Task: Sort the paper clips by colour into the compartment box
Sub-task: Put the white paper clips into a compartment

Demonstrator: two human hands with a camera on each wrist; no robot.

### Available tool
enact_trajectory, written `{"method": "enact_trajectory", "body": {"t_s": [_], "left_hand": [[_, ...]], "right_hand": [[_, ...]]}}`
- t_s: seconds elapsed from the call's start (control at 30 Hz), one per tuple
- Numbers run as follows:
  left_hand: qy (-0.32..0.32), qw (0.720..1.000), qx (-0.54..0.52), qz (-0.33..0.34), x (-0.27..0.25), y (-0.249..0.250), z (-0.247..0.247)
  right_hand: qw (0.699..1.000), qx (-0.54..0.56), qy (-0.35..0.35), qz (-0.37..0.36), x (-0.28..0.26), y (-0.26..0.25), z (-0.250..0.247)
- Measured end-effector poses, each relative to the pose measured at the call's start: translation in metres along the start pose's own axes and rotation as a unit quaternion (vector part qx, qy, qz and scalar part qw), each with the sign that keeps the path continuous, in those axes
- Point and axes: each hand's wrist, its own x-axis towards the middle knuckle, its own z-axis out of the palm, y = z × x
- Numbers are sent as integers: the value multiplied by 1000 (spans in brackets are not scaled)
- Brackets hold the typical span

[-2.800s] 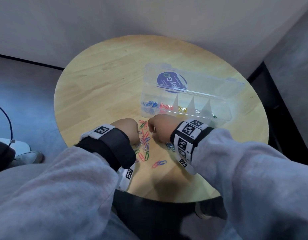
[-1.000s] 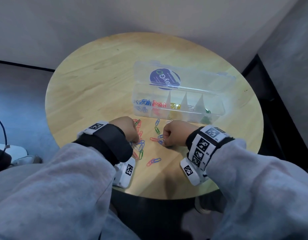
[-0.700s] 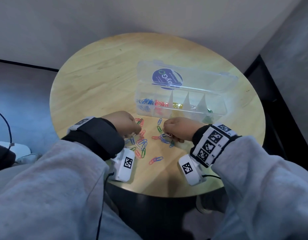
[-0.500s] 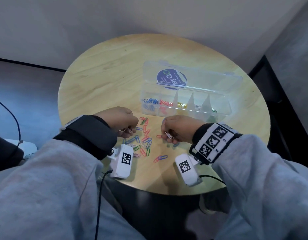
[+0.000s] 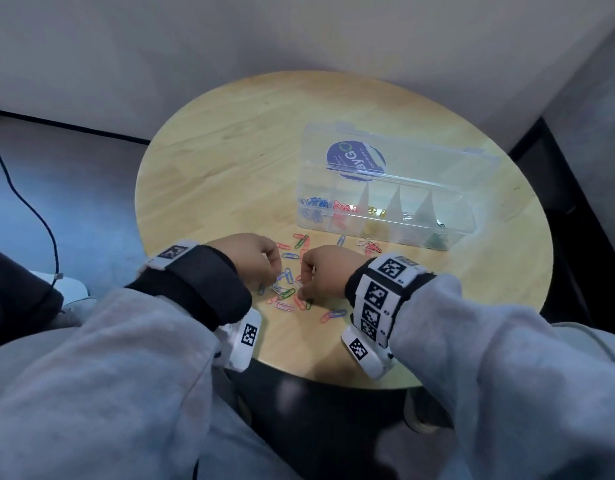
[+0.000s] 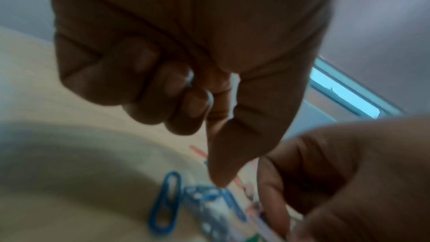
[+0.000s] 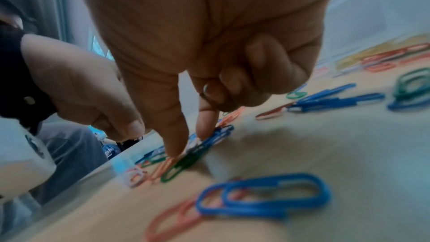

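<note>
- Our right hand (image 7: 209,34) reaches down with thumb and index finger, the other fingers (image 7: 263,65) curled in; the two tips press on a green clip (image 7: 184,165) and a blue clip (image 7: 218,133) lying flat on the table (image 5: 230,168), nothing lifted yet.
- Our left hand (image 5: 250,258) is just beside it, index tip touching a cluster of blue clips (image 6: 209,192), its other fingers curled and holding nothing we can see.
- The green clip lies directly under the right thumb, its long axis running from near us away toward the blue one, so we judge the right hand is nearer for the pinch.
- The loose clips (image 5: 292,282) are thin coated wire in red, blue, green and white, scattered between both hands.
- The box (image 5: 465,233) stands open farther off to the right, its compartments partly filled by colour.
</note>
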Motion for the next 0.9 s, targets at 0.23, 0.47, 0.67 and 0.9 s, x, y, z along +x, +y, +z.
{"method": "enact_trajectory", "body": {"t_s": [0.23,0.47,0.67,0.9], "left_hand": [[-16,993,118,18,5,4,13],[9,991,129,31,10,6,17],[3,994,96,45,11,4,15],[8,991,-132,22,10,3,-11]], "right_hand": [[999,-46,4,1,5,-2,-1],[998,63,-9,24,-3,15,-8],[975,215,-40,24,-10,26,-14],[894,432,-117,15,-2,28,-3]]}}
